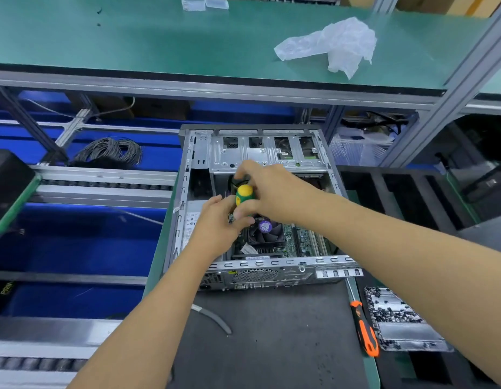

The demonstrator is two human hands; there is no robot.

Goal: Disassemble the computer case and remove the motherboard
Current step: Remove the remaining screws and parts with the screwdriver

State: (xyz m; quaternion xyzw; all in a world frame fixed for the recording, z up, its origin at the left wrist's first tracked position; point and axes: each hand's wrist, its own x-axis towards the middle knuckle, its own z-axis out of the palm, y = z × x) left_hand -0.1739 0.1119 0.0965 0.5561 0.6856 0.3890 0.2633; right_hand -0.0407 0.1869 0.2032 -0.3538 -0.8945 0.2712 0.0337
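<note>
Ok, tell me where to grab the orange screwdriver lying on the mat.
Grip the orange screwdriver round its thick handle, coming from above. It lies flat beside the screw tray, handle toward you and thin shaft pointing at the computer case.

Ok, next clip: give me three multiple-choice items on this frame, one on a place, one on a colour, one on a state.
1. Where does the orange-handled screwdriver lie?
A. inside the computer case
B. on the dark mat, beside the tray of screws
C. on the green shelf

2. What colours is the screwdriver handle in the right hand?
A. green and yellow
B. red and black
C. all blue

3. What state is the computer case in?
A. side panel closed
B. open, cooler fan still inside
C. open and emptied

Answers:
1 B: it lies on the mat, left of the tray of screws.
2 A: a green grip with yellow patches shows between the fingers.
3 B: the cooler fan and board are visible inside.
</note>
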